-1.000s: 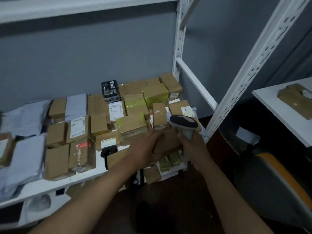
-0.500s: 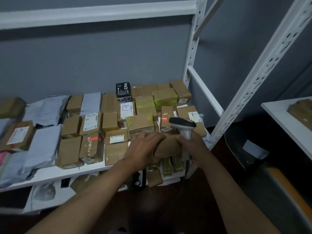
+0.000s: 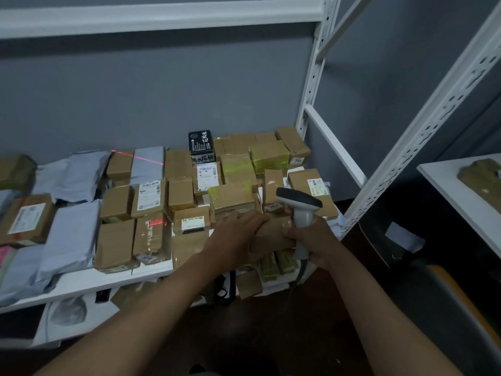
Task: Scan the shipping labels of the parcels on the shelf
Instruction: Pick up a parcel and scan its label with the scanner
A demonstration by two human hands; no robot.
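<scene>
At the shelf's (image 3: pixel 81 280) front edge, the left hand (image 3: pixel 233 240) grips a small brown parcel (image 3: pixel 271 237) by its end, while the right hand (image 3: pixel 311 240) clasps the scanner (image 3: pixel 301 210) and steadies the other end. It looks light and stiff, best held by its ends. It is plain taped cardboard, no label visible.

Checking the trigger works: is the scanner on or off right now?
On. The scanner in the right hand throws a red laser line across the back parcels.
</scene>
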